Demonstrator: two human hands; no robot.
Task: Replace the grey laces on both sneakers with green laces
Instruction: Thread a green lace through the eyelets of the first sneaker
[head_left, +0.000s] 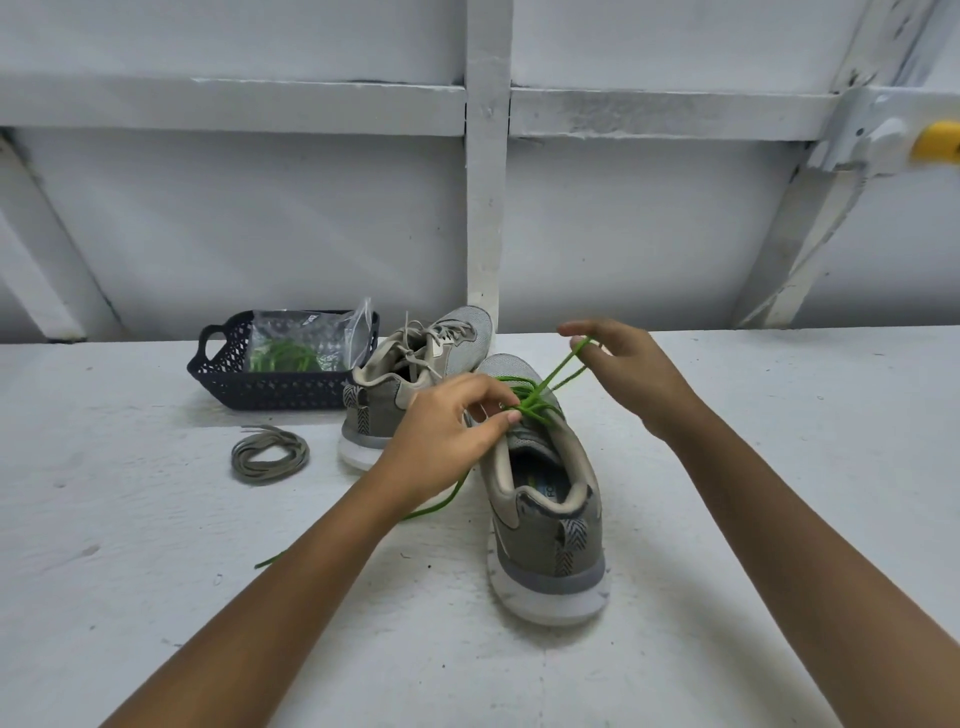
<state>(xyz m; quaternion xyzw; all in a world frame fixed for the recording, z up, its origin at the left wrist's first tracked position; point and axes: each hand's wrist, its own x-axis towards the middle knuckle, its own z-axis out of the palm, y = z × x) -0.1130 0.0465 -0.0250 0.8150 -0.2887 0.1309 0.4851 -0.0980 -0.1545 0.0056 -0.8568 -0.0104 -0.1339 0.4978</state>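
Sitting between both hands, the green lace (540, 391) is pinched over the near sneaker (545, 525) by the left hand (441, 434) and its strands are held taut in the curled right hand (626, 369); a loose grey lace (270, 454) is coiled left of the far sneaker (395, 400)

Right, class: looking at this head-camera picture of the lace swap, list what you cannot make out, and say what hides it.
Head view only.
Eyelets of the near grey mesh sneaker: the left hand covers them, so how far the green lace is threaded is hidden.
Contents of the clear plastic bag: green strands behind crumpled glare; count unreadable.
Yellow object: blurred, cut by the right edge.
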